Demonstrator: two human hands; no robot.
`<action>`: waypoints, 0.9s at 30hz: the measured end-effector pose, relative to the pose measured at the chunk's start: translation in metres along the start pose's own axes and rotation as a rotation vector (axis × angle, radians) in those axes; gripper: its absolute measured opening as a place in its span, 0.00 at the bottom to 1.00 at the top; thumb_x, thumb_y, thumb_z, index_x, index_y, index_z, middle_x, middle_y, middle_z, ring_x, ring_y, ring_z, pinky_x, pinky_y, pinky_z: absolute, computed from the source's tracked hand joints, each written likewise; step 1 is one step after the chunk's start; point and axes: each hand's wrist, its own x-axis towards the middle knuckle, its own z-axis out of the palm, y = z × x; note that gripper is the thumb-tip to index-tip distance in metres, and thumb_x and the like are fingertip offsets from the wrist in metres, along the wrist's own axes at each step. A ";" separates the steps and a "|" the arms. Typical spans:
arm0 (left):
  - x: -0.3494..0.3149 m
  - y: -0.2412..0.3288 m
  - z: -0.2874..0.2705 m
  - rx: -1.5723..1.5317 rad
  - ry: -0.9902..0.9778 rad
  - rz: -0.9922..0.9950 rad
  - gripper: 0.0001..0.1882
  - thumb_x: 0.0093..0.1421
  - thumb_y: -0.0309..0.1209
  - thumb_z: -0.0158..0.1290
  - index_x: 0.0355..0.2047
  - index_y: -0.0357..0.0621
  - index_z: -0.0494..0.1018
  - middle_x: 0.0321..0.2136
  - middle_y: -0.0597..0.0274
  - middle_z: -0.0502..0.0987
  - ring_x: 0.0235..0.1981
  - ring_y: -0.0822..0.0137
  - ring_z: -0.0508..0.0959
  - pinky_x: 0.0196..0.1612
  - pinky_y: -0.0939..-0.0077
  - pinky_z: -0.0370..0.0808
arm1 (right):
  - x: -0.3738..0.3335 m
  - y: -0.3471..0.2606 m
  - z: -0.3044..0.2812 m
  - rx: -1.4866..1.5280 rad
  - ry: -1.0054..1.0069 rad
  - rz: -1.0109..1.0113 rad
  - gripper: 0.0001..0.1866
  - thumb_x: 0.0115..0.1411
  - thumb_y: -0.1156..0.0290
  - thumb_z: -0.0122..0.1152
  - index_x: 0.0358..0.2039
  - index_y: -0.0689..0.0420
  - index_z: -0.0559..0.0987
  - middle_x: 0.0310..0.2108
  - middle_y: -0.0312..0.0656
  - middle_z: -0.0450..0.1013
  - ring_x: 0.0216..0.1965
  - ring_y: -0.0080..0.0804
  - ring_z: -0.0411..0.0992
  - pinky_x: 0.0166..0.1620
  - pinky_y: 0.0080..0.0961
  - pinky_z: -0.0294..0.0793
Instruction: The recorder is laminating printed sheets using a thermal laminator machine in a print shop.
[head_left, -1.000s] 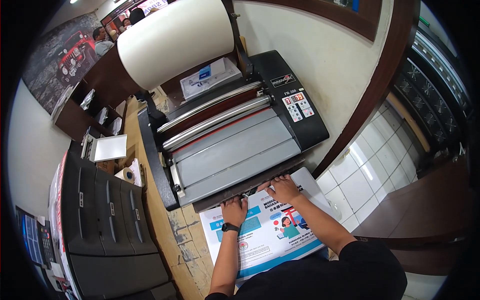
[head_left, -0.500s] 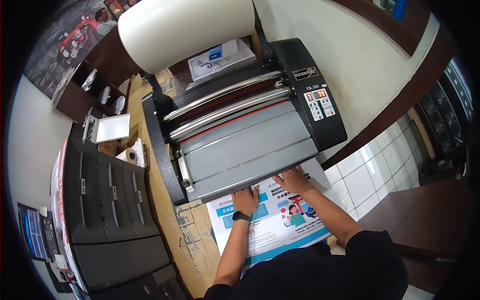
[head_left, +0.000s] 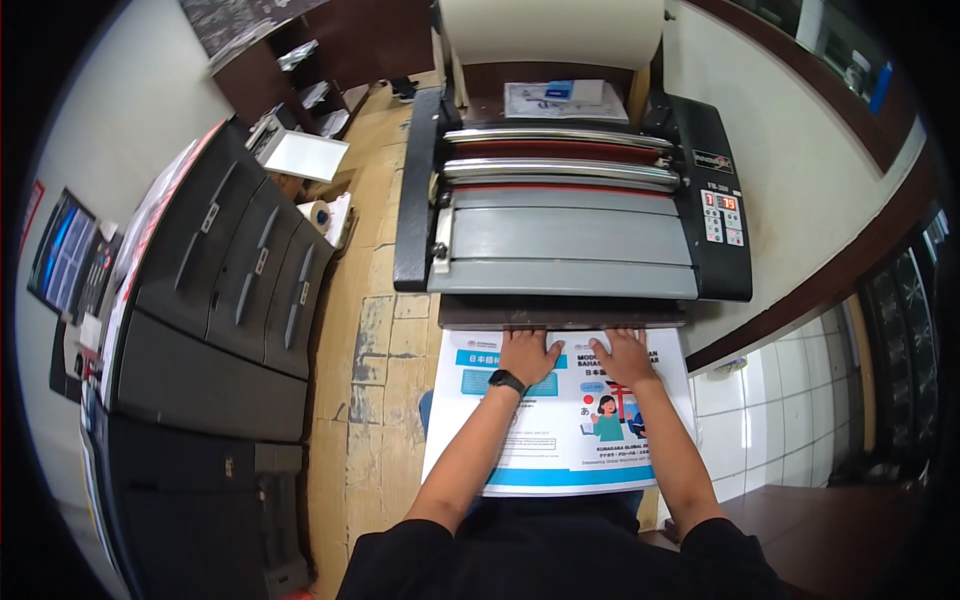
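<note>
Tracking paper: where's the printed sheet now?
In the head view, lower right of centre, the printed sheet lies under the left hand and right hand, before the roller machine.

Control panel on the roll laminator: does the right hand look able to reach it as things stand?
Likely yes: the right hand lies open on the printed sheet, and nothing visible blocks its way to the control panel, though it may have to stretch forward and right.
</note>
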 end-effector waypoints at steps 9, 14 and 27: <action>0.001 0.002 0.007 -0.004 0.040 0.012 0.33 0.64 0.55 0.49 0.53 0.37 0.77 0.49 0.38 0.79 0.60 0.44 0.72 0.68 0.50 0.54 | 0.002 0.006 0.002 0.022 -0.067 0.102 0.30 0.66 0.48 0.53 0.54 0.63 0.78 0.52 0.55 0.76 0.61 0.49 0.68 0.71 0.53 0.44; 0.001 -0.007 0.002 -0.060 0.016 0.005 0.33 0.61 0.58 0.53 0.51 0.41 0.79 0.47 0.42 0.81 0.54 0.45 0.77 0.64 0.51 0.59 | 0.002 0.000 0.003 -0.004 -0.086 0.097 0.29 0.66 0.50 0.55 0.54 0.63 0.79 0.54 0.53 0.76 0.61 0.48 0.68 0.69 0.54 0.48; 0.008 -0.012 -0.010 -0.194 -0.070 -0.056 0.27 0.60 0.56 0.56 0.45 0.45 0.83 0.39 0.51 0.84 0.47 0.50 0.81 0.58 0.56 0.64 | 0.008 0.002 0.003 -0.017 -0.081 0.085 0.29 0.65 0.50 0.54 0.54 0.63 0.79 0.52 0.54 0.77 0.59 0.50 0.69 0.70 0.52 0.49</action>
